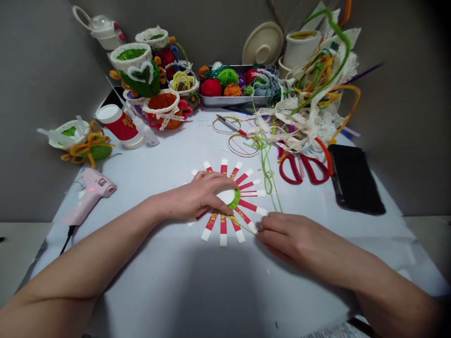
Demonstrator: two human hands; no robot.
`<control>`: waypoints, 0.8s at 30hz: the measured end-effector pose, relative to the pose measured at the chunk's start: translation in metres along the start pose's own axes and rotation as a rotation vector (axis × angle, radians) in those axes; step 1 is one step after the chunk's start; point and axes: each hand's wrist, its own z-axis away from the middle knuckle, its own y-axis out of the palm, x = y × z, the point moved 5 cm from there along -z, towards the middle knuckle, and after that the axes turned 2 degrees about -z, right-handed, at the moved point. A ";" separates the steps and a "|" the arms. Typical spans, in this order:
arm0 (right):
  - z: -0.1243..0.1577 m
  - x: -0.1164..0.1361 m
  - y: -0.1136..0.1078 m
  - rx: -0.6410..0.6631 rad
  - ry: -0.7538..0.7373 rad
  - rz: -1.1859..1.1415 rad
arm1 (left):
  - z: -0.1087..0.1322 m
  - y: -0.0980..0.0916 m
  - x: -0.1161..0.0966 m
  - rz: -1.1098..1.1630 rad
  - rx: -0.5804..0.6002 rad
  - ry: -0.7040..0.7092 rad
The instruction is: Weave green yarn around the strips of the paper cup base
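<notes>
A paper cup cut into red-and-white strips point(243, 206) lies fanned out flat on the white table point(176, 281), its round base wound with green yarn point(235, 199). My left hand point(204, 193) presses down on the base and the left strips, fingers curled over it. My right hand point(285, 234) sits at the lower right of the strips, fingers pinched on the green yarn strand point(269, 178) that runs up toward the pile at the back.
A pink glue gun point(89, 193) lies at the left, red scissors point(305, 166) and a black phone point(354, 180) at the right. Decorated cups point(141, 75), a red cup point(118, 123), a metal tray of yarn balls point(232, 89) and a tangle of lace and pipe cleaners point(313, 108) fill the back.
</notes>
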 end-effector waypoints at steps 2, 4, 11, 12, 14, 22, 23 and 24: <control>0.001 0.000 0.001 0.004 0.006 0.023 | 0.000 0.000 0.000 0.010 -0.012 0.004; 0.001 0.000 0.000 -0.025 0.012 0.058 | 0.000 0.000 0.000 0.017 -0.022 0.007; -0.001 -0.018 -0.004 -0.194 0.105 0.167 | 0.001 0.001 0.000 0.053 -0.052 0.019; -0.003 -0.023 -0.005 -0.216 0.125 0.169 | 0.001 0.001 0.001 0.078 -0.064 0.010; -0.008 -0.031 -0.005 -0.265 0.169 0.163 | 0.001 0.001 0.002 0.122 -0.077 -0.011; -0.036 -0.057 -0.003 -0.497 0.297 0.159 | -0.003 0.001 -0.003 0.096 -0.093 0.004; -0.038 -0.059 -0.002 -0.480 0.292 0.162 | -0.003 0.001 -0.005 0.071 -0.090 0.011; -0.040 -0.061 -0.002 -0.456 0.285 0.171 | -0.003 0.002 -0.006 0.041 -0.091 0.009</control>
